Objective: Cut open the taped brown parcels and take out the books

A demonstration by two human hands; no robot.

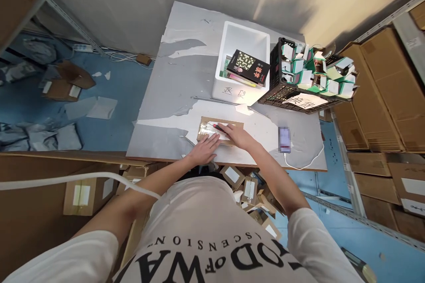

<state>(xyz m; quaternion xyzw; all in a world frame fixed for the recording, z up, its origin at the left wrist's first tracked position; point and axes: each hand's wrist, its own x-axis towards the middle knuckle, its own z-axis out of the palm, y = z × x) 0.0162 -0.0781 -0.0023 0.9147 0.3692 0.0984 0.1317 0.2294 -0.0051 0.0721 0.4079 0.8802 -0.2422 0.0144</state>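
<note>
A small brown cardboard box (205, 123) lies near the front edge of the table, with clear tape and a white label on its top. My left hand (205, 148) rests on the box's near left part, fingers stretched out and flat. Over the right half of the box is my right hand (236, 136), its fingers closed around a slim black-and-red tool (217, 128). The tool's tip points left across the label. Whether it is a cutter or a pen, I cannot tell.
Behind the box stand a white foam bin (232, 93) holding books and a black crate (282, 93) packed with green-and-white boxes. A phone (284, 139) with a white cable lies at right. Cardboard boxes (232, 176) crowd below the table edge; shelving (352, 185) flanks the right.
</note>
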